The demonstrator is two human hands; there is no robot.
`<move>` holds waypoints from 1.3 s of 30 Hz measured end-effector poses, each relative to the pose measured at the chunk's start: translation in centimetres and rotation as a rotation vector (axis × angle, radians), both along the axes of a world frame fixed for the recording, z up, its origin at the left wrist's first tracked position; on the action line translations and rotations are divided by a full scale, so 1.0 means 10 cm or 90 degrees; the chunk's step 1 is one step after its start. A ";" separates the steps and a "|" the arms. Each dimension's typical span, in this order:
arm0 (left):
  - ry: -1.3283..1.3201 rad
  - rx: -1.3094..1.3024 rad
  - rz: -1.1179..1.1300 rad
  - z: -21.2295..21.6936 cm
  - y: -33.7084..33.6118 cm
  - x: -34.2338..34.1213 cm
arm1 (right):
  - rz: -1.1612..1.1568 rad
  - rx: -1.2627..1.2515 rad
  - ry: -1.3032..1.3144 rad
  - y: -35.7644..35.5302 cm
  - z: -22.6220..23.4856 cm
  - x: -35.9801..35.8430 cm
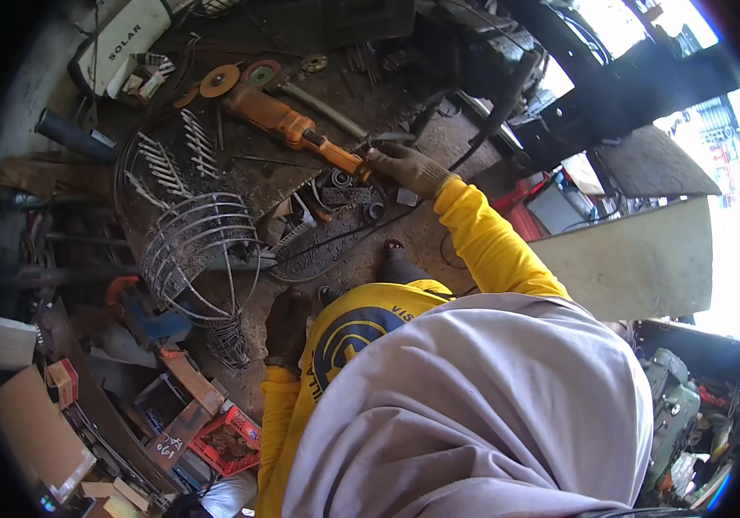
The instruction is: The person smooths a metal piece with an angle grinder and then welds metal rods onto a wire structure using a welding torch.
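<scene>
My right hand (413,169), in a brown knit glove, reaches out over the edge of the dark metal workbench (253,186). Its fingers are curled at the rear end of an orange angle grinder (283,121), beside a grey metal piece (394,136). What lies inside the fingers is hidden. A bare metal pipe (327,110) runs along the grinder toward this hand. My left hand (286,321) hangs low in shadow near my body, right of a cage of bent metal rods (201,250); its fingers are too dark to read.
Cutting discs (220,81) lie behind the grinder. Ribbed rods (161,164) rest on the bench's left. Metal hardware (341,192) sits below its near edge. A red crate (230,440) and boxes crowd the lower left. A pale panel (629,259) stands at right; a dark cable (344,235) crosses below.
</scene>
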State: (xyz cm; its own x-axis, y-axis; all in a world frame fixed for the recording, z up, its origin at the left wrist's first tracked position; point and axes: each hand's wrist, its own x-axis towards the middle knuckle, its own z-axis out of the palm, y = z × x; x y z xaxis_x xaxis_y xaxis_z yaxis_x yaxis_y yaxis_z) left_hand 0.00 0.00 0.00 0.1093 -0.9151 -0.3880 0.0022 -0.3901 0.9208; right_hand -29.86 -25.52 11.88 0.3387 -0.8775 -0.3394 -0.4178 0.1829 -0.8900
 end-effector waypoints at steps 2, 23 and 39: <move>-0.012 0.011 0.023 0.08 0.03 -0.07 | 0.019 0.191 -0.107 -0.08 -0.12 0.09; -0.105 -0.111 0.244 1.32 -0.54 -1.56 | 0.234 0.270 -0.273 -0.05 -0.29 0.03; 0.548 -0.299 0.303 1.30 -0.99 -1.84 | 0.281 -0.111 0.107 1.17 0.23 -0.80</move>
State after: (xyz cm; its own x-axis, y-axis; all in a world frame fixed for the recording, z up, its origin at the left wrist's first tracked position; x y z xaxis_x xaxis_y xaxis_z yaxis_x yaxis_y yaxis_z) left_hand -18.38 -9.87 13.03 0.3500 -0.9281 -0.1271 0.7757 0.2110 0.5948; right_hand -37.88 -13.84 14.14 0.6444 -0.7110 -0.2815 -0.5613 -0.1898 -0.8056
